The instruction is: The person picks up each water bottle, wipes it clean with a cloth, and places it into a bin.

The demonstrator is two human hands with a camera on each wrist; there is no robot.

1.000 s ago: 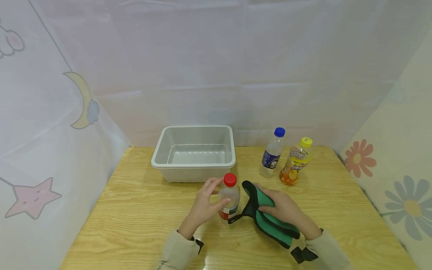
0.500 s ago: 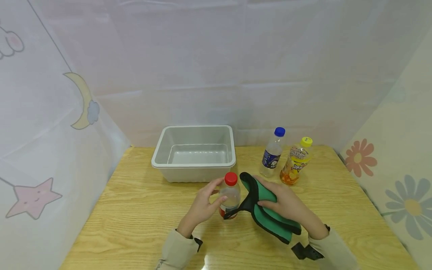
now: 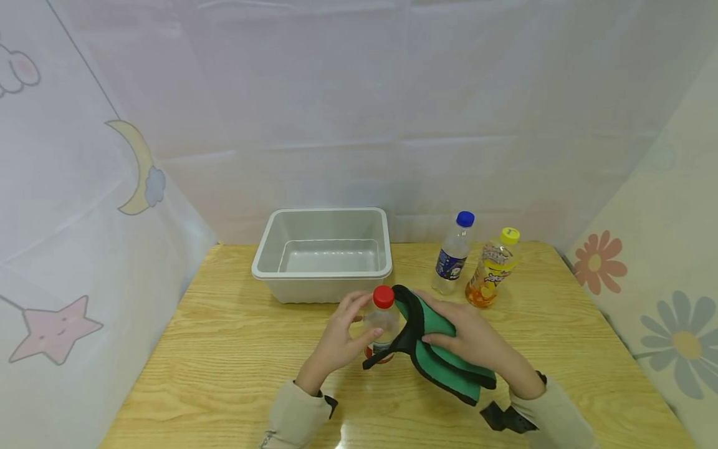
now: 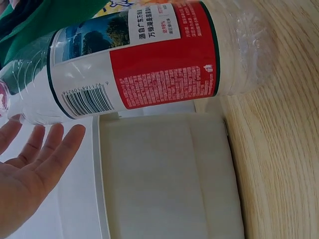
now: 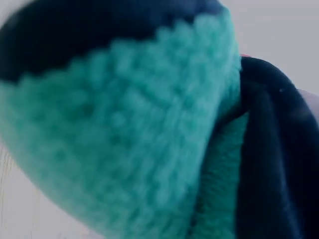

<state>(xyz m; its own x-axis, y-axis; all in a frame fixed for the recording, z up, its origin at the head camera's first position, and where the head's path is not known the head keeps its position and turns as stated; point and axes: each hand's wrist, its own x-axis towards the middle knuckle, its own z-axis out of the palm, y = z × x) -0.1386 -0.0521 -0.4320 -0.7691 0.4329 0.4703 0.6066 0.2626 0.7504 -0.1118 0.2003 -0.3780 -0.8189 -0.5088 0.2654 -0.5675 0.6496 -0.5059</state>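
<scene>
My left hand (image 3: 343, 333) holds a clear plastic bottle (image 3: 388, 323) with a red cap, its thumb on the near side and its fingers on the far side. In the left wrist view the bottle's red and white label (image 4: 164, 74) faces the camera, and fingertips touch the bottle near its shoulder. The bottle stands upright on the table. My right hand (image 3: 471, 337) grips a folded green fleecy cloth (image 3: 440, 321) with black edging. The cloth's black loop hangs across the bottle's lower front, and its edge lies against or very close to the bottle. Cloth fills most of the right wrist view.
A grey plastic bin (image 3: 322, 290) stands behind the left hand. At the back right are a blue-capped bottle (image 3: 450, 265) and a yellow-capped bottle (image 3: 490, 274), both upright on the wooden table (image 3: 213, 355). Printed fabric walls (image 3: 314, 125) rise behind and at both sides.
The right hand has brought the green cloth up and leftward to the bottle, and its loop now crosses the label. The left hand has stayed nearly still at the bottle.
</scene>
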